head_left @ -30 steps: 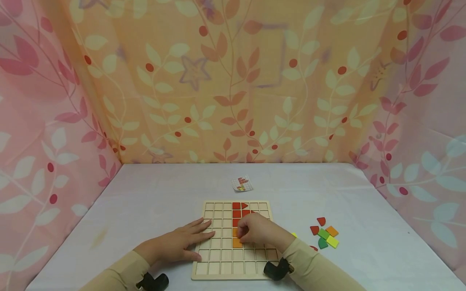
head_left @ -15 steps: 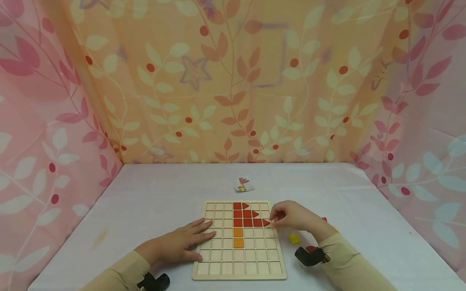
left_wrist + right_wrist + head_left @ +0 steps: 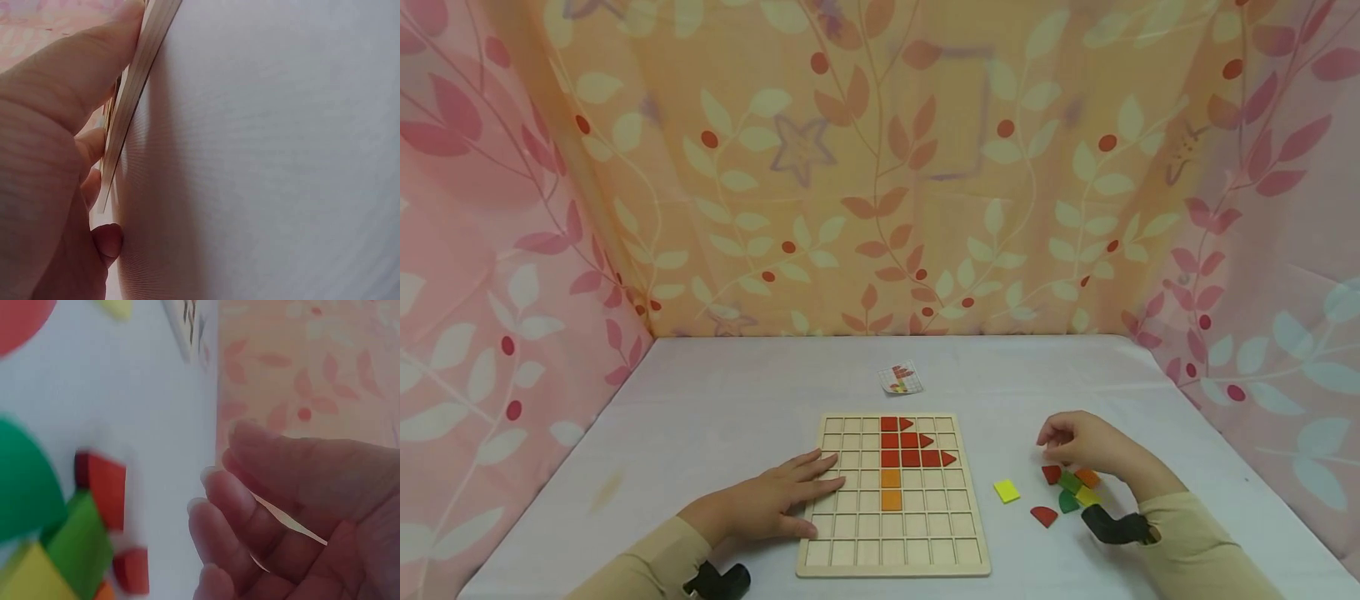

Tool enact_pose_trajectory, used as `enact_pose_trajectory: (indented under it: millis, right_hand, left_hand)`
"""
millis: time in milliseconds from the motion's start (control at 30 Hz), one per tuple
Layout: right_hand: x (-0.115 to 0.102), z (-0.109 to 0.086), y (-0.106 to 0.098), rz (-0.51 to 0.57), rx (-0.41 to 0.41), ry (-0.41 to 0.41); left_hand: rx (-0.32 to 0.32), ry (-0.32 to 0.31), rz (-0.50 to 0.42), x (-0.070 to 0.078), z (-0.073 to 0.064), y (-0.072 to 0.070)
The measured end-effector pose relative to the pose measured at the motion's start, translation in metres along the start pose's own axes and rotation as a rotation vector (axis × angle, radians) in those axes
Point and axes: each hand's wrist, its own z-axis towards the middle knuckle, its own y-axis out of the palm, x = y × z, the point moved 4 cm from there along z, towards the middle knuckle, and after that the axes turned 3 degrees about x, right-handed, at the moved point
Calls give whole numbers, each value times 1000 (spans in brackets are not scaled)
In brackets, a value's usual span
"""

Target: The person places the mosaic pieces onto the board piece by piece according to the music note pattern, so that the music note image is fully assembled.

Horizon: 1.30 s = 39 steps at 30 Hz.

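Observation:
My left hand (image 3: 763, 500) rests with spread, straight fingers on the left edge of a wooden grid board (image 3: 853, 527). Seen from the left wrist, its thumb lies along the board's side edge (image 3: 134, 94). On the board, red squares and triangles (image 3: 910, 459) form three rows, with two orange squares (image 3: 891, 500) below them. My right hand (image 3: 1093, 446), fingers loosely bent and holding nothing visible, hovers by a loose cluster of pieces: a red piece (image 3: 1051, 474), a green square (image 3: 1070, 482), an orange square (image 3: 1087, 477) and a dark green rounded piece (image 3: 1068, 501).
A yellow square (image 3: 1007, 491) and a red rounded piece (image 3: 1043, 517) lie between the board and the cluster. Behind the board is a small printed pattern card (image 3: 900, 378). Patterned cloth (image 3: 880, 167) encloses the white table (image 3: 737, 392) at the back and sides.
My right hand has lifted off the orange squares and moved right, past the board's edge, to the loose pieces. The two orange squares stay on the board. My left hand has not moved.

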Motion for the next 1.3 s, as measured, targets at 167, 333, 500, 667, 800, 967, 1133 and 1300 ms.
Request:
enact_pose_trajectory:
  millis: [167, 333, 500, 667, 800, 967, 1133, 1300]
  right_hand:
    - [21, -5, -11, -26, 28, 36]
    - [37, -9, -20, -48, 24, 63]
    - [52, -13, -21, -77, -22, 80]
    - [60, -14, -17, -96, -65, 70]
    - [63, -13, -16, -101, -61, 62]
    - [65, -13, -17, -108, -49, 73]
    - [64, -11, -20, -107, -28, 99]
    - [51, -10, -23, -59, -7, 90]
  left_hand:
    - [-3, -5, -7, 0, 0, 0]
    - [-3, -11, -7, 1, 0, -1]
    - [9, 8, 1, 3, -1, -2]
    - [9, 8, 3, 2, 0, -1]
    - [3, -7, -5, 1, -1, 0]
    - [2, -10, -2, 1, -1, 0]
    - [0, -7, -9, 0, -1, 0]
    - [5, -2, 1, -1, 0, 1]
